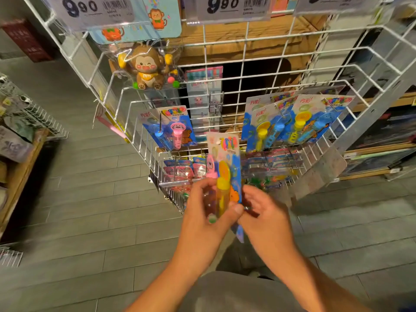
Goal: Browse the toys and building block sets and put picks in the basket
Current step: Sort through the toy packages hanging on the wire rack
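Note:
I hold a carded bubble-wand toy pack (225, 158) upright in front of the white wire display rack (247, 70). The pack has a yellow wand and a pink one under a clear blister. My left hand (209, 206) grips its lower part, thumb across the front. My right hand (263, 212) is at the pack's lower right edge with fingers curled toward it; whether it holds the card is unclear. More of the same packs hang on hooks at the rack's left (168, 129) and right (295, 122). No basket is in view.
A packaged brown monkey toy (146, 66) hangs at the upper left of the rack under price tags reading 9.90 (231, 5). Lower hooks carry further toy packs (180, 172). Wooden shelves with goods stand at the left (20, 154) and right (380, 152). Grey tiled floor lies below.

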